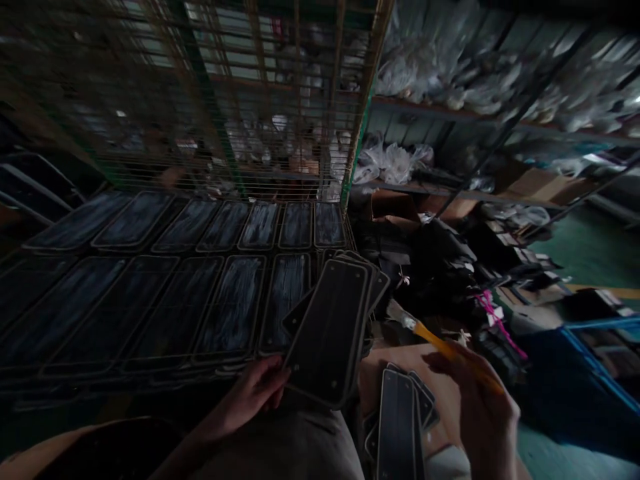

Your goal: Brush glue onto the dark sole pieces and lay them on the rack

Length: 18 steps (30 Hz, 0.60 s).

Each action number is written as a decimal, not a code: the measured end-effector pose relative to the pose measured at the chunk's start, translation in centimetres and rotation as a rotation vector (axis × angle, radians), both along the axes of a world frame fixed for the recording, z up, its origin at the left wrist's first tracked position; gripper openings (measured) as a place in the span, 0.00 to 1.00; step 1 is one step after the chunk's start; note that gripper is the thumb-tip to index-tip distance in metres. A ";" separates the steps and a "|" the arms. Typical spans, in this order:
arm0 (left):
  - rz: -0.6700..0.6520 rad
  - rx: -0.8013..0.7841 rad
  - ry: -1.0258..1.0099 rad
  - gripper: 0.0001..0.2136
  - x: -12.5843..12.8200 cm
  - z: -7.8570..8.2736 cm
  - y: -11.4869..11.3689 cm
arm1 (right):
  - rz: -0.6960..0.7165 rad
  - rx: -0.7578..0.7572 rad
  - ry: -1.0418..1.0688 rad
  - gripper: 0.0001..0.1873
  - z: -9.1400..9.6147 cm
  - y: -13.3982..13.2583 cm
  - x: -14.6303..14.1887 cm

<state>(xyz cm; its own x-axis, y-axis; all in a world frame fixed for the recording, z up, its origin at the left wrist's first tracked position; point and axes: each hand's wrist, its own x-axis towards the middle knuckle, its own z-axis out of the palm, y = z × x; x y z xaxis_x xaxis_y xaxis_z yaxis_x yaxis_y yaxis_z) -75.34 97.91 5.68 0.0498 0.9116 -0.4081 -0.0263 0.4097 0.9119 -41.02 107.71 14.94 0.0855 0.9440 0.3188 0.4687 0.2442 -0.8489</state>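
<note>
At the right end of the laid-out panels (235, 300), left hand (253, 395) grasps a fanned panel stack (330, 333) by its lower edge. Right hand (480, 407), further right, pinches a yellow-handled brush (434, 340), bristles toward them.

Two rows of dark flat rounded panels (175, 287) are laid side by side at the left, a rusty wire-mesh cage (225, 100) seen behind them. A fan of dark panels (330, 330) is held by the left hand (255, 393) before the front row's right end. Right of it, a yellow-handled brush (435, 340) is gripped by the right hand (483, 410); a smaller stack of panels (397, 420) is lodged below, between the hands.
</note>
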 end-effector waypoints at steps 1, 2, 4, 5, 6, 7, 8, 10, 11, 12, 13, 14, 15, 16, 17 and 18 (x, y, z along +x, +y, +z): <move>-0.029 0.029 0.005 0.22 -0.2 -0.1 0.1 | 0.068 0.016 -0.091 0.20 1.2 1.2 -2.0; -0.050 0.050 0.018 0.22 -0.4 -0.2 0.2 | 0.139 0.042 -0.186 0.17 2.0 2.2 -3.8; -0.077 0.061 0.036 0.22 -0.7 -0.4 0.5 | 0.273 0.119 -0.385 0.15 3.2 4.2 -6.6; -0.080 0.062 0.038 0.22 -0.9 -0.5 0.6 | 0.325 0.162 -0.474 0.14 3.5 5.0 -7.7; -0.080 0.065 0.038 0.22 -1.0 -0.6 0.7 | 0.359 0.200 -0.550 0.14 3.7 5.7 -8.6; -0.083 0.072 0.033 0.22 -1.1 -0.7 0.9 | 0.376 0.233 -0.619 0.14 3.8 6.4 -9.3; -0.082 0.084 0.024 0.22 -1.2 -0.8 0.9 | 0.380 0.263 -0.688 0.14 3.9 7.1 -9.9; -0.079 0.113 -0.001 0.21 -1.3 -1.0 1.1 | 0.355 0.320 -0.816 0.14 3.8 8.4 -10.7; -0.077 0.121 -0.017 0.21 -1.3 -1.0 1.1 | 0.344 0.336 -0.862 0.14 3.7 9.0 -10.9; -0.074 0.127 -0.030 0.21 -1.3 -1.1 1.2 | 0.336 0.344 -0.892 0.14 3.6 9.6 -11.0; -0.071 0.134 -0.036 0.21 -1.3 -1.2 1.2 | 0.332 0.344 -0.908 0.14 3.5 10.1 -11.1; -0.064 0.141 -0.036 0.20 -1.3 -1.2 1.2 | 0.331 0.340 -0.911 0.15 3.3 10.5 -11.2; -0.060 0.149 -0.034 0.20 -1.3 -1.3 1.2 | 0.336 0.334 -0.911 0.15 3.2 10.8 -11.2; -0.056 0.154 -0.032 0.20 -1.3 -1.4 1.3 | 0.342 0.329 -0.920 0.15 3.0 10.8 -11.2; -0.056 0.160 -0.034 0.20 -1.3 -1.4 1.3 | 0.346 0.325 -0.940 0.15 2.9 10.7 -11.1; -0.054 0.162 -0.036 0.20 -1.4 -1.4 1.3 | 0.353 0.319 -0.961 0.15 2.8 10.3 -11.0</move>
